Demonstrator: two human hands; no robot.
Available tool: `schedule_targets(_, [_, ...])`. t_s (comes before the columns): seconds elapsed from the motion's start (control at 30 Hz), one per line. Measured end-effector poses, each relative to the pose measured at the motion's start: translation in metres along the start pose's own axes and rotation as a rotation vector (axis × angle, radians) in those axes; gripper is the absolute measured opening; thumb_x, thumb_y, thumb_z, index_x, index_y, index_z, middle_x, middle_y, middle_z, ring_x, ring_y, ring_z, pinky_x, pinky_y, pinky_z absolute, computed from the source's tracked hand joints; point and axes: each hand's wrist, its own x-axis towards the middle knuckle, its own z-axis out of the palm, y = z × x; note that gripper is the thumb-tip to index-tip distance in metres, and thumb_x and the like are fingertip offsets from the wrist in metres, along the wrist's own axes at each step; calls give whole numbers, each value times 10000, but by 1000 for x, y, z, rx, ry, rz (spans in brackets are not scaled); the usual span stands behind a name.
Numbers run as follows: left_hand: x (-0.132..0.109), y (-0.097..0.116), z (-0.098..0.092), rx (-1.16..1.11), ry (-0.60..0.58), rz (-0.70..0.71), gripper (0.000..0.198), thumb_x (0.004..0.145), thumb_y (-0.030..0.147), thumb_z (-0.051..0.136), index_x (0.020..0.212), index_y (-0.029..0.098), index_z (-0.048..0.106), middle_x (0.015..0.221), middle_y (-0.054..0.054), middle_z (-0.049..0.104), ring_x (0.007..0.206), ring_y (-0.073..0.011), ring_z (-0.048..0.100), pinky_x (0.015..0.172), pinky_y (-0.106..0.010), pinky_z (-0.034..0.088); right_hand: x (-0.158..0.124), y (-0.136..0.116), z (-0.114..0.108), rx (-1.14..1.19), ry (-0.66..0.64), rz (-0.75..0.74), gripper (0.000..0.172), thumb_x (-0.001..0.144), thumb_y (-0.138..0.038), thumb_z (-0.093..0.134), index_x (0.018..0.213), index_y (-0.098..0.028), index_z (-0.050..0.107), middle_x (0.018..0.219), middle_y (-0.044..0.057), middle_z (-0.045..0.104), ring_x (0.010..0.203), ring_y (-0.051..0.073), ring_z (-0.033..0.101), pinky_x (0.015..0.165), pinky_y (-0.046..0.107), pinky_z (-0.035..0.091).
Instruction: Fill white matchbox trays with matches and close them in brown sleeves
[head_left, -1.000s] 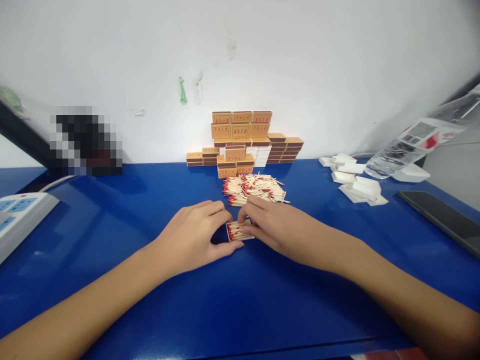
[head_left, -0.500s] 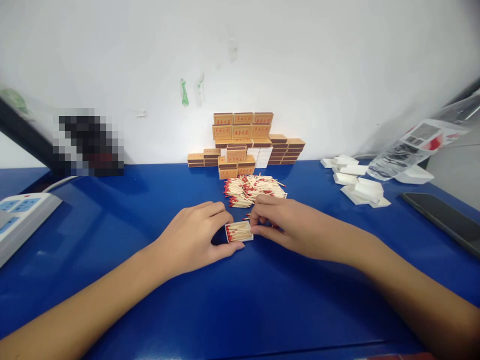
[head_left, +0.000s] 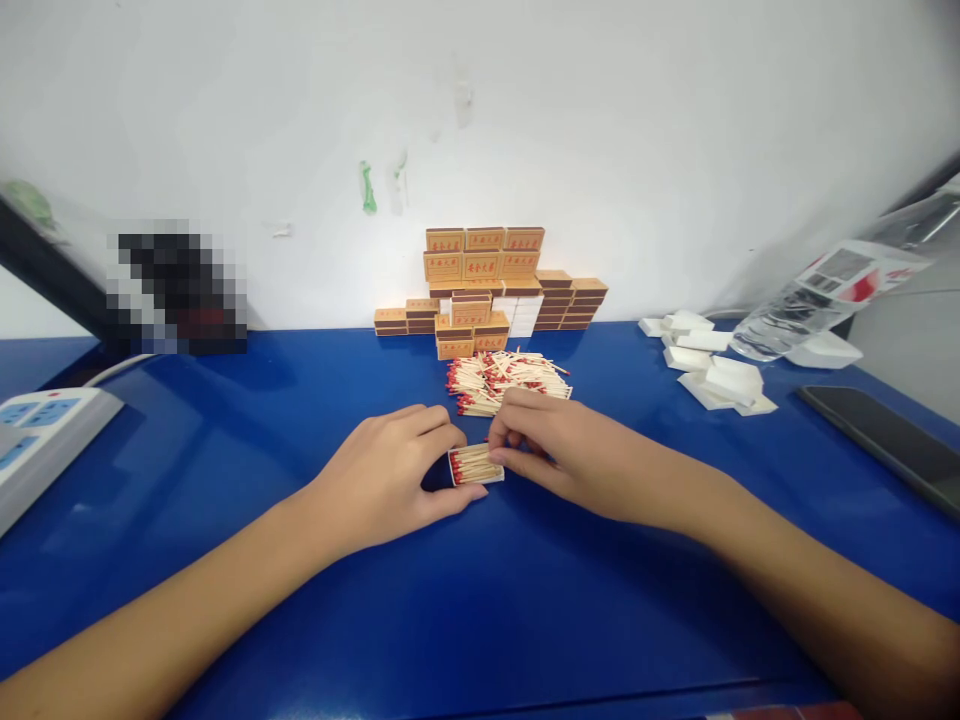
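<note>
A small white matchbox tray [head_left: 477, 464] full of red-tipped matches lies on the blue table. My left hand [head_left: 397, 465] grips it at the left end, thumb along the near side and fingers on the far side. Over the tray's right end, my right hand [head_left: 544, 440] has thumb and fingertips pinched together, touching the matches or just above them. Whatever sits between those fingertips is hidden. Just behind the right hand spreads a heap of loose matches [head_left: 495, 378], their red heads mostly to the left.
Stacked orange matchboxes [head_left: 481, 265] stand against the wall behind the heap. Several white empty trays [head_left: 731, 380], a tilted plastic bottle [head_left: 806, 300] and a black phone [head_left: 877, 440] are on the right. A white power strip [head_left: 56, 430] lies at the left.
My right hand has shifted slightly left, its fingertips now over the matches at the tray's right end. My left hand keeps its hold on the tray.
</note>
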Motion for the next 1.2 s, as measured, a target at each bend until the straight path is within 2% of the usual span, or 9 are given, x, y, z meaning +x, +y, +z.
schedule_targets(0.37, [0,-1,1,-1,-7,6,333,950,491,738,1051,173,735,959,-46,716,854,-227,699,714,-363,537,4,0,1,-43,65,-12,63,1054,-216,596,1046,-198,657,1084,63,634,874,179,604,705,299,434])
schedule_targets(0.67, [0,1,-1,3,2,5,317,957,493,727,1034,186,727,941,-48,723,845,-216,700,720,-340,545,4,2,8,-87,25,14,135,1088,-267,549,995,-188,606,1064,69,636,852,186,605,723,322,455])
schedule_targets(0.87, [0,0,1,10,7,16,316,951,491,732,1014,182,722,918,-39,714,804,-205,687,680,-327,521,3,-4,6,-62,30,13,129,1096,-237,511,1015,-192,600,1088,66,642,869,185,610,745,324,462])
schedule_targets(1.03, [0,0,1,-1,7,9,320,958,489,727,1045,181,730,969,-55,731,857,-221,703,735,-349,549,3,13,-10,-57,128,-4,133,1066,-233,552,983,-200,652,1021,61,666,939,208,607,802,330,454])
schedule_targets(1.2, [1,1,0,2,-2,2,325,959,500,723,1032,184,733,967,-58,735,857,-221,705,729,-344,552,5,28,-10,-47,21,59,113,1036,-281,630,958,-203,657,968,50,675,864,196,600,750,318,434])
